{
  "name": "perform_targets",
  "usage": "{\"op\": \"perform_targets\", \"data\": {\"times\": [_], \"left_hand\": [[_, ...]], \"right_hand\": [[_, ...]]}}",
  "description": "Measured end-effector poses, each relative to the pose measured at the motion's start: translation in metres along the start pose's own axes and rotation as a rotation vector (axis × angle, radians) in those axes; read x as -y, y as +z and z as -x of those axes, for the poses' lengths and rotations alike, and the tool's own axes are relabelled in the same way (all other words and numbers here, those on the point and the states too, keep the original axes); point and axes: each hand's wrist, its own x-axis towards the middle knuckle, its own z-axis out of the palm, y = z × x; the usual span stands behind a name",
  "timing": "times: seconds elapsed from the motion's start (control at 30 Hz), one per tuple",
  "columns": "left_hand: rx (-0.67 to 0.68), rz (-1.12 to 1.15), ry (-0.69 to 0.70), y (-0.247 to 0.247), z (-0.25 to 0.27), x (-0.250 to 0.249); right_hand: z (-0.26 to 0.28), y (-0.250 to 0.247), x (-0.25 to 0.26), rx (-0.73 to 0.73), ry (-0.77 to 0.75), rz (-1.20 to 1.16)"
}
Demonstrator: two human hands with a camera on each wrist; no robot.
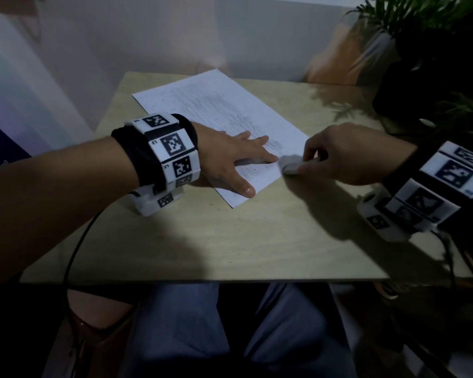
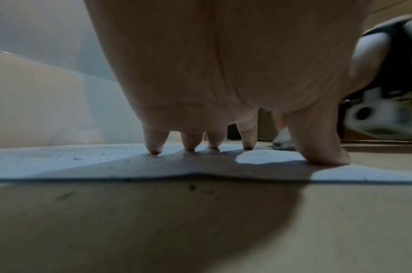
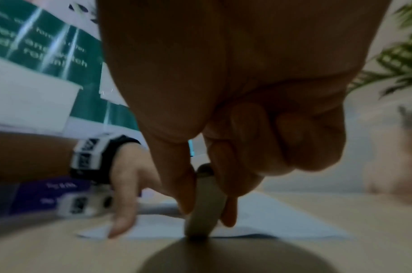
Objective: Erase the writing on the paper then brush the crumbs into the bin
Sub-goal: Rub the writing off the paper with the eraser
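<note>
While the paper (image 1: 219, 110) is being pinned at frame centre by the flat left hand (image 1: 230, 159), the eraser (image 1: 292, 166) is being pinched by the right hand (image 1: 347, 156). Being rubbed at its edge, the sheet could probably be creased.

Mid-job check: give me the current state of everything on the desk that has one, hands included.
paper: flat on the table, faint grey marks left, dark crumbs scattered on it.
eraser: pinched in the right hand, at the paper's near right edge.
left hand: fingers spread straight, pressing the paper down.
right hand: fingers curled, gripping the eraser.
table: a few crumbs beside the paper.
bin: not in view.
</note>
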Motion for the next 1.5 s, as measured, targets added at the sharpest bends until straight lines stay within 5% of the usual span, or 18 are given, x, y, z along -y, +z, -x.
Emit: {"op": "perform_targets", "data": {"times": [0.17,0.33,0.63,0.77,0.93,1.07,1.27,1.43,1.5], "left_hand": [[0.003,0.007,0.005,-0.001,0.0,0.0],[-0.024,0.009,0.012,0.001,0.0,0.0],[-0.292,-0.017,0.057,0.002,-0.005,0.002],[-0.199,-0.022,0.033,0.004,-0.006,0.006],[-0.111,-0.036,0.006,0.0,-0.007,0.008],[-0.114,-0.026,0.004,0.002,-0.008,0.01],[-0.098,-0.015,0.001,0.0,-0.007,0.009],[-0.088,-0.018,-0.002,0.0,-0.006,0.009],[-0.084,-0.015,0.0,-0.001,-0.006,0.009]], "right_hand": [[0.003,0.01,-0.001,-0.143,-0.021,0.111],[0.005,0.002,-0.002,-0.018,-0.04,-0.034],[0.002,0.008,0.0,-0.061,-0.046,-0.106],[-0.003,0.013,-0.01,-0.225,0.019,-0.003],[0.002,0.009,0.009,-0.093,-0.112,-0.128],[-0.01,0.006,-0.012,-0.155,0.032,-0.073],[0.003,0.008,0.014,-0.083,-0.114,-0.027],[-0.001,0.004,-0.008,-0.121,0.017,-0.015],[0.001,0.01,0.0,-0.158,-0.038,0.042]]}}
